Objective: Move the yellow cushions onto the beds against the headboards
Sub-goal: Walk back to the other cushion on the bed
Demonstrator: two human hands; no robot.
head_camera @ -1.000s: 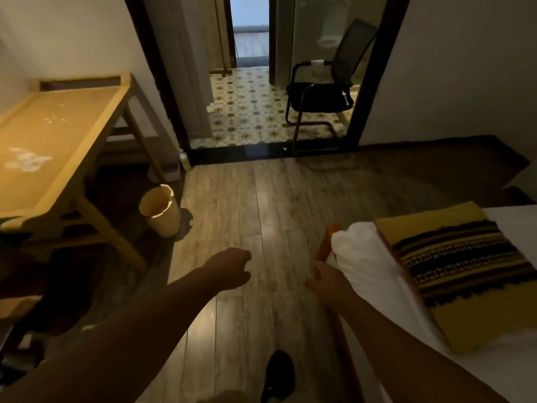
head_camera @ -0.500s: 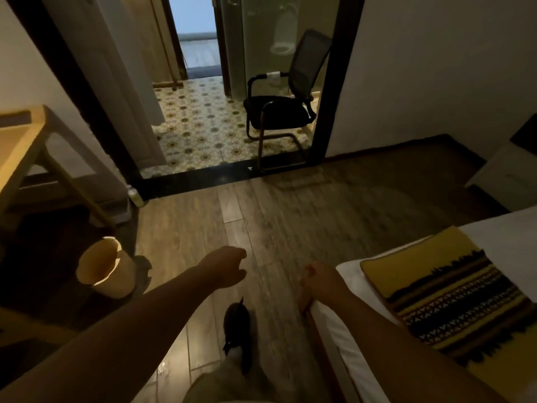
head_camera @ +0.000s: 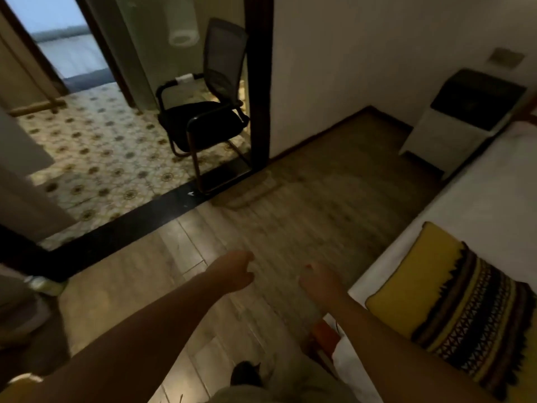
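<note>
1. our left hand (head_camera: pixel 235 271) was out in front of us over the wooden floor (head_camera: pixel 290 228), fingers loosely curled and holding nothing.
2. our right hand (head_camera: pixel 321 282) hung just right of it, also loosely curled and empty, close to the near left corner of the bed (head_camera: pixel 479 205) but not touching it.
3. the yellow cushion (head_camera: pixel 453 309), with its dark patterned band, lay flat on the white bed at the right of the scene, near us. it sat just right of our right forearm, apart from the hand itself.
4. neither hand touched the cushion; the right one was much the nearer of the two.
5. farther along the bed's left side, toward the far right, stood a white bedside cabinet (head_camera: pixel 453 123) with a dark top, against the wall.
6. at the far left centre a black mesh chair (head_camera: pixel 203 112) stood on the patterned tile floor (head_camera: pixel 101 152), just beyond the dark threshold strip.
7. the frame was blurred, so we could not make out finger detail.
</note>
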